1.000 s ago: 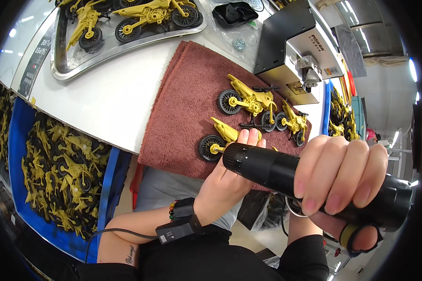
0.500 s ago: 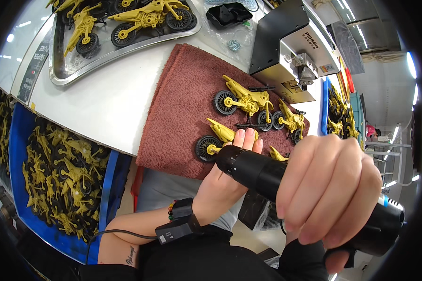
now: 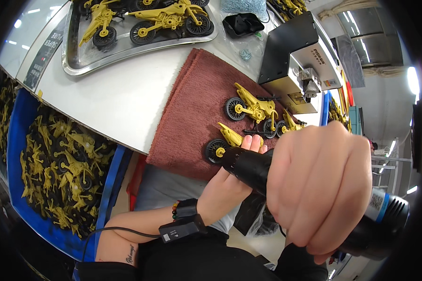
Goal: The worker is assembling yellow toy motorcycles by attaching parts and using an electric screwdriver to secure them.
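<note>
Two yellow toy motorcycles (image 3: 253, 107) on towel (image 3: 192, 112), third (image 3: 225, 143) in left hand (image 3: 229, 185); right hand (image 3: 321, 185) around screwdriver (image 3: 253, 166).

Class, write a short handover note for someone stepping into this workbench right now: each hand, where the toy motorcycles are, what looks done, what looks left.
Right hand: gripping the black power screwdriver, tip at a wheel.
Left hand: steadying the yellow toy motorcycle on the brown towel.
Two more motorcycles lie on the towel; assembled ones sit in the metal tray.
Left: the blue bin is full of yellow parts.
</note>
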A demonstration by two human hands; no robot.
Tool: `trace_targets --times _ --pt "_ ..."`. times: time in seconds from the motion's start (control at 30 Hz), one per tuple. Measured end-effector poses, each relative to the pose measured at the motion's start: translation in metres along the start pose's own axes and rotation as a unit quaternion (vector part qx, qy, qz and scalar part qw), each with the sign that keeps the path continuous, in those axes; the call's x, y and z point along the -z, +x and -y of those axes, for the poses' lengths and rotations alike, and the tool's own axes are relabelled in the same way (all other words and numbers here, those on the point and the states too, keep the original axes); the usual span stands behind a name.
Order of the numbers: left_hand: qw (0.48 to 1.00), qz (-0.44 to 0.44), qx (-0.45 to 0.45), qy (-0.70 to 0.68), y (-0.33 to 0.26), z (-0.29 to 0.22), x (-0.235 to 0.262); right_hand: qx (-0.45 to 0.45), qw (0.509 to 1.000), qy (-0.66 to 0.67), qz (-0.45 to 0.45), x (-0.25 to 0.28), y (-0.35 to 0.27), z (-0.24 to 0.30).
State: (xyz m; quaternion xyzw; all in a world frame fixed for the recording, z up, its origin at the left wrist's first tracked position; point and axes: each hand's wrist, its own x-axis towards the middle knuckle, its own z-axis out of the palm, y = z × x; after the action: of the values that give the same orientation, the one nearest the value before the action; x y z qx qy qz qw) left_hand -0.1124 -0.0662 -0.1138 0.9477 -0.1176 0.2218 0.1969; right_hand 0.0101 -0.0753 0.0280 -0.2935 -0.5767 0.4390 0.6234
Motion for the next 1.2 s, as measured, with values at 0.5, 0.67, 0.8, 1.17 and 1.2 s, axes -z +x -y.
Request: trace_targets --times 0.5,0.67,0.8,1.17,1.2 --pt "0.999 0.033 0.003 -0.017 0.003 -0.006 -0.004 0.033 0.943 -0.199 -0.266 -0.041 -0.034 0.018" --pt "0.997 0.036 0.008 0.072 0.001 -0.001 0.006 0.261 0.843 -0.202 -0.425 -0.072 -0.046 0.065" --pt "0.998 0.057 -0.013 -0.015 0.013 0.002 0.032 0.391 0.714 -0.331 -0.477 -0.072 -0.071 0.112" --pt "0.61 0.121 -0.216 -0.753 0.056 0.028 0.123 0.321 0.681 -0.33 -0.569 -0.073 -0.132 0.081" --pt "0.557 0.144 -0.251 -0.778 0.084 0.026 0.109 0.303 0.673 -0.353 -0.575 -0.075 -0.144 0.079"
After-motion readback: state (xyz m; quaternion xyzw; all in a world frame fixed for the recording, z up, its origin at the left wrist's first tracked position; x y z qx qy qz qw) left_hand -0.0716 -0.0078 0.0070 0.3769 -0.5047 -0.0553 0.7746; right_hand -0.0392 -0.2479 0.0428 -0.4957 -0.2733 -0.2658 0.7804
